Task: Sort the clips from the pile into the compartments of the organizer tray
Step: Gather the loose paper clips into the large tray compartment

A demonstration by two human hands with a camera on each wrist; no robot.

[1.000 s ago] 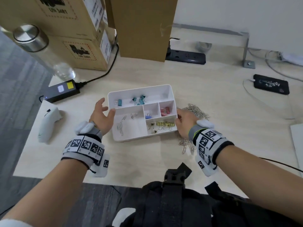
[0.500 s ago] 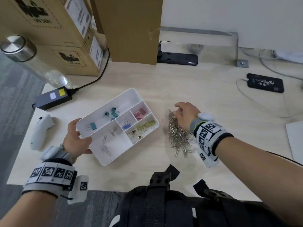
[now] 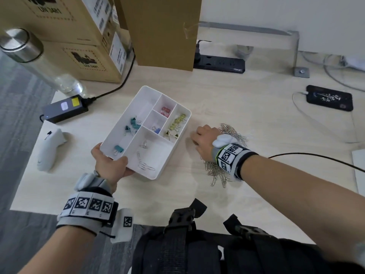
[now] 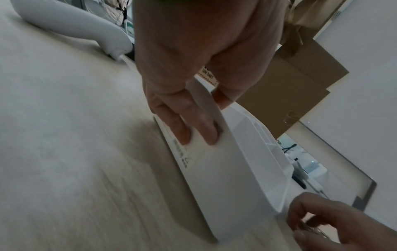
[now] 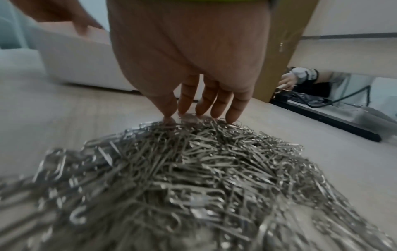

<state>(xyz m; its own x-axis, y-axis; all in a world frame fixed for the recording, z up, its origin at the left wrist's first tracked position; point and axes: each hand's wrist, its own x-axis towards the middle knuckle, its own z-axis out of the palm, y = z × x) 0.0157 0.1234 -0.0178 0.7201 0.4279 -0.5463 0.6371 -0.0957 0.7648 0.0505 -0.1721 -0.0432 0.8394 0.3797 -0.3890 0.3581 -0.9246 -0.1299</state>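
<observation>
The white organizer tray (image 3: 187,118) lies at an angle mid-table. It holds teal binder clips (image 3: 134,123), pink, blue and yellow ones, and silver paper clips (image 3: 145,165) in its large near compartment. My left hand (image 3: 110,165) grips the tray's near corner, thumb on the rim and fingers (image 4: 193,129) underneath. That corner of the tray (image 4: 232,169) is tilted up off the table. My right hand (image 3: 203,139) is on the left edge of the pile of silver paper clips (image 3: 235,133). Its fingertips (image 5: 204,108) and thumb pinch clips in the pile (image 5: 193,169).
A white controller (image 3: 49,149) lies left of the tray, with a black power brick (image 3: 65,109) and a bottle (image 3: 29,52) behind it. Cardboard boxes (image 3: 79,46) and a power strip (image 3: 219,64) stand at the back. A phone (image 3: 328,97) and cables lie at the right.
My left hand has turned the tray counterclockwise and pulled it left, so its long side now points away. My right hand has shifted from the pile's far end to its left edge.
</observation>
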